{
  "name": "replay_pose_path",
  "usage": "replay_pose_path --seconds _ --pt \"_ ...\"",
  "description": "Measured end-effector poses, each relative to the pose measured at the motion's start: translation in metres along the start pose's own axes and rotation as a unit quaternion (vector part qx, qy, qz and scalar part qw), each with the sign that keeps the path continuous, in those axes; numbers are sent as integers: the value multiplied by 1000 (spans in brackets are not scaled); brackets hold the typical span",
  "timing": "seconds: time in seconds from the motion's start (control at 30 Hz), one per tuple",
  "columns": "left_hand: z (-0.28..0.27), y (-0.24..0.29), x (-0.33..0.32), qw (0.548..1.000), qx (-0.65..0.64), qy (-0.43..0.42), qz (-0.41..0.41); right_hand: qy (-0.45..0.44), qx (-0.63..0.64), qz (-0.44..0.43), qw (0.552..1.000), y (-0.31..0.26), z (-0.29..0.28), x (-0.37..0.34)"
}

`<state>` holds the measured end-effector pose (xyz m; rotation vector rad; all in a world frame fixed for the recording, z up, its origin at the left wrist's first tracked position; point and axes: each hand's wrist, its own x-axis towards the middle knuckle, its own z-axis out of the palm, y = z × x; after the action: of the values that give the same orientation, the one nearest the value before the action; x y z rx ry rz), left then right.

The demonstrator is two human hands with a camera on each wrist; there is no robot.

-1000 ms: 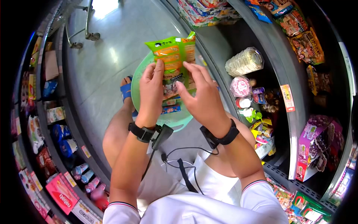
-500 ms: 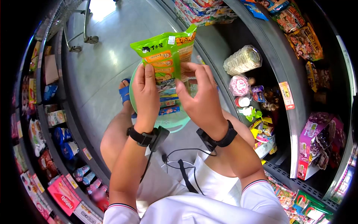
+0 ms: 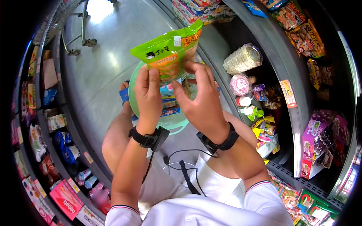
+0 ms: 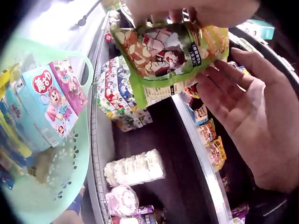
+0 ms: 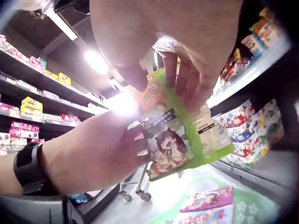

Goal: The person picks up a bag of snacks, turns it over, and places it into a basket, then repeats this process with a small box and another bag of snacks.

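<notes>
Held up in front of the body is a green snack bag (image 3: 166, 49) with orange panels and a small white label near its top seam. My left hand (image 3: 148, 96) grips its left side, thumb on the near face. At the right side, my right hand (image 3: 201, 98) has curled fingers on the edge of the bag. A cartoon figure shows on the bag's face (image 4: 161, 53) in the left wrist view. Under the hands stands a mint-green basket (image 3: 132, 94) with colourful boxes in it, among them a light-blue and pink box (image 4: 51, 105).
Shelves (image 3: 71, 124) of packaged goods run along the left. On the right, a low shelf bears a wrapped white stack (image 3: 243, 59), a pink round pack (image 3: 240, 84) and small jars. A purple box (image 3: 313, 139) stands farther right. A wheeled cart (image 3: 83, 35) is ahead on the floor.
The bag has come up closer to the head camera, and its top now leans toward the viewer and slants up to the right. Both hands keep their places along its sides.
</notes>
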<state>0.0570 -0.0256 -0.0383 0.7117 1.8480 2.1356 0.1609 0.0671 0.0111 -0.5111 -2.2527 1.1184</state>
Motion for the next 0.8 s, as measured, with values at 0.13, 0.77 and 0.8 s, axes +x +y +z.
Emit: replay_pose_path --seconds 0.13,0.77,0.8 --pt "7 -3 0 972 129 -71 181 16 60 -22 998 12 4 3" --pt "-12 -2 9 960 -133 -60 -238 61 471 279 835 25 -11 26" --pt "-13 -2 9 960 -131 -68 -238 50 476 286 830 28 -9 26"
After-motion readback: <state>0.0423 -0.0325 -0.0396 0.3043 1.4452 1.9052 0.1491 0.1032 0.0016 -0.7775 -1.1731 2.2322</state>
